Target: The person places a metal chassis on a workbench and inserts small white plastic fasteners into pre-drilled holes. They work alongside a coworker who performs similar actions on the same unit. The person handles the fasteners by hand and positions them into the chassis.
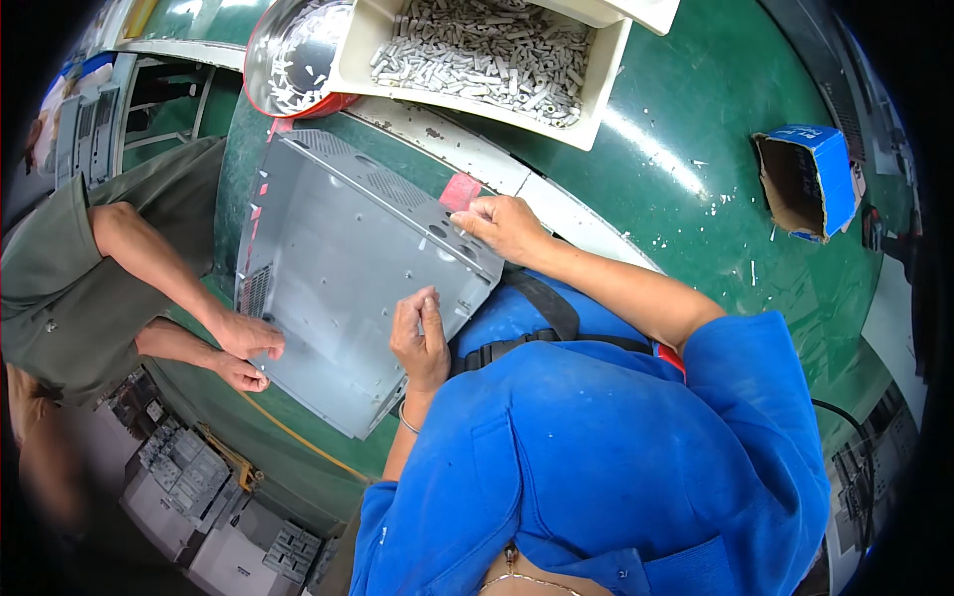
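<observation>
The person wears a blue shirt [616, 447] with short sleeves [755, 363] — the cloth has stitched seams and some small pale specks. At the near edge, a thin chain necklace [527, 578] shows. The left hand [421, 343] and the right hand [505, 228] are bare; a slim bracelet [405, 418] circles the left wrist. Farther — a black strap [555, 306] with a buckle [505, 349].

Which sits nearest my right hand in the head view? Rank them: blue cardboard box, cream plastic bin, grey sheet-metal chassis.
From the right hand:
1. Grey sheet-metal chassis: at the hand, extending left.
2. Cream plastic bin: ahead.
3. Blue cardboard box: far right.
</observation>
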### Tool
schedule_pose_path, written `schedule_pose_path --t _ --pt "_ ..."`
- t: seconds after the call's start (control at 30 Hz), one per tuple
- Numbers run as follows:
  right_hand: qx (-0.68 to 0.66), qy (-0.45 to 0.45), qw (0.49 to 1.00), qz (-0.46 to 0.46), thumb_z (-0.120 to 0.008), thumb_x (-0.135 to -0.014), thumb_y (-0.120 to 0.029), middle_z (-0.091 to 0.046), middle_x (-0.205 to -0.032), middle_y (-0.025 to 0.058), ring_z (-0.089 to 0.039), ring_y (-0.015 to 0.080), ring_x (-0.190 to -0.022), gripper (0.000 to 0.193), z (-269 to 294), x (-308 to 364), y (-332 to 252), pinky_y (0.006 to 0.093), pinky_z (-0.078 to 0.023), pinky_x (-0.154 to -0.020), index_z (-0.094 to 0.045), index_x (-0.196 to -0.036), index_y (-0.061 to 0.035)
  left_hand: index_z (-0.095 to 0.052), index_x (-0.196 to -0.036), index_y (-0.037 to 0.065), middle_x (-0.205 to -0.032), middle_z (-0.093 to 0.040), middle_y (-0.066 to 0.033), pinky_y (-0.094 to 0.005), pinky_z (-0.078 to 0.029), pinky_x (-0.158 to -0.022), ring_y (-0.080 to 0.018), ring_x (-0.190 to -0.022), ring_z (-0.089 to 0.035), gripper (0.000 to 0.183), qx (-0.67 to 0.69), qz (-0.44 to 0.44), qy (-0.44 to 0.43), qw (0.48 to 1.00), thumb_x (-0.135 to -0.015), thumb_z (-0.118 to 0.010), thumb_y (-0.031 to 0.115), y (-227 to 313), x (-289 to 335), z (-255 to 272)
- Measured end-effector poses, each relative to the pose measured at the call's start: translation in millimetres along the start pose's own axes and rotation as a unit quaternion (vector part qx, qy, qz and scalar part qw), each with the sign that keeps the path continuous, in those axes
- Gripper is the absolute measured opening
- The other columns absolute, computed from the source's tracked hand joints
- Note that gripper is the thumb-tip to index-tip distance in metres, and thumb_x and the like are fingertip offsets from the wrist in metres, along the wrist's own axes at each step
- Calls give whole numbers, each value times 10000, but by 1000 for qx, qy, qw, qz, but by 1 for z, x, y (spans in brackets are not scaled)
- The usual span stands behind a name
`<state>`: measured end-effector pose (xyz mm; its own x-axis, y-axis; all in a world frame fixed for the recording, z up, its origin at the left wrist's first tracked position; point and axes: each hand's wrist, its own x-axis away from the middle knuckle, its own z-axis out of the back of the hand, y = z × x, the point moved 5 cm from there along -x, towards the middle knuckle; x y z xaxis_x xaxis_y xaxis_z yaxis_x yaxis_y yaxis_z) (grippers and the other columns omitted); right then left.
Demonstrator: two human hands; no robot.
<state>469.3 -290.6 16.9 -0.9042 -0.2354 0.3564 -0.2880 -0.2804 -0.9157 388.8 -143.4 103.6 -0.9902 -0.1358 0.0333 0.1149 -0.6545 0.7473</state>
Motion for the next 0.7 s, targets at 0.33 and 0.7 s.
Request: schedule_pose_path --t 0.33,0.7 --pt "-39 16 999 13 -570 -753 -306 -415 -484 71 -346 125 -457 355 1 3 1 299 -321 -448 -478 -588 -5 -559 -832 -9 -714 -540 -84 -252 -422 -589 -150 -638 -524 104 0 -5 -4 1000 -812 -472 46 4 -1 0" --pt "7 -64 998 -10 -499 -801 -365 -410 -436 60 -389 118 -430 423 -9 -3 6 289 -349 -458 -519 -563 -16 -559 -836 -10 -707 -538 -82 -250 -423 -573 -147 -631 -525 105 6 -4 -5 1000 -811 -472 43 1 0 -1"
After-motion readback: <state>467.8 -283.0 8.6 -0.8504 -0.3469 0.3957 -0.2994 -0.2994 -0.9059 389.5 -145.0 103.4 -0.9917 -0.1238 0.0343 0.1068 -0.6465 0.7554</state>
